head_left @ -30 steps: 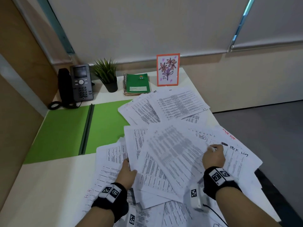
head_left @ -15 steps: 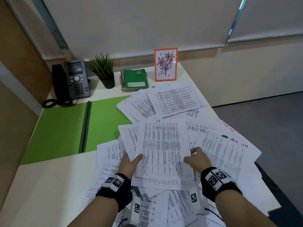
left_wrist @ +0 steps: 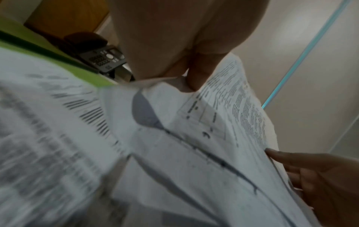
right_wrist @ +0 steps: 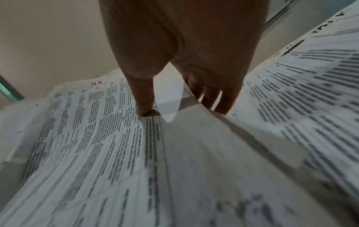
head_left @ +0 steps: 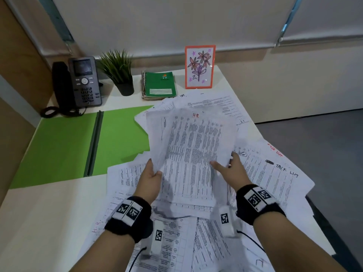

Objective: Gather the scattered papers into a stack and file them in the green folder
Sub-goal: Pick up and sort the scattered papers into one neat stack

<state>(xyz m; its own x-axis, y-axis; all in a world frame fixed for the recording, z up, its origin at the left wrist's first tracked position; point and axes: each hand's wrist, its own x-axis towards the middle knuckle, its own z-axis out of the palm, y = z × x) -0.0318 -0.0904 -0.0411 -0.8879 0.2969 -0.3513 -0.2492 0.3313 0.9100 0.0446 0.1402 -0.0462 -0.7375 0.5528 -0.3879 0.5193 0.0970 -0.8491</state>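
A bundle of printed sheets (head_left: 194,154), the top one marked "HR" in red, is lifted off the desk and tilted up. My left hand (head_left: 151,173) pinches its left edge, thumb on top, as the left wrist view shows (left_wrist: 194,79). On the bundle's right edge my right hand (head_left: 227,167) grips it, thumb on the printed face (right_wrist: 144,107) and fingers behind. More loose papers (head_left: 275,179) lie spread over the desk beneath and around. The green folder (head_left: 64,146) lies open flat at the left, with paper corners overlapping its right half.
Along the back of the desk stand a black phone (head_left: 82,83), a small potted plant (head_left: 119,71), a green notebook (head_left: 160,85) and an orange-framed flower drawing (head_left: 199,66). The desk's right edge (head_left: 255,122) drops to grey floor.
Both hands closed in on the HR-topped sheets, squared them together and raised the bundle off the desk, tilting it up and away from me.
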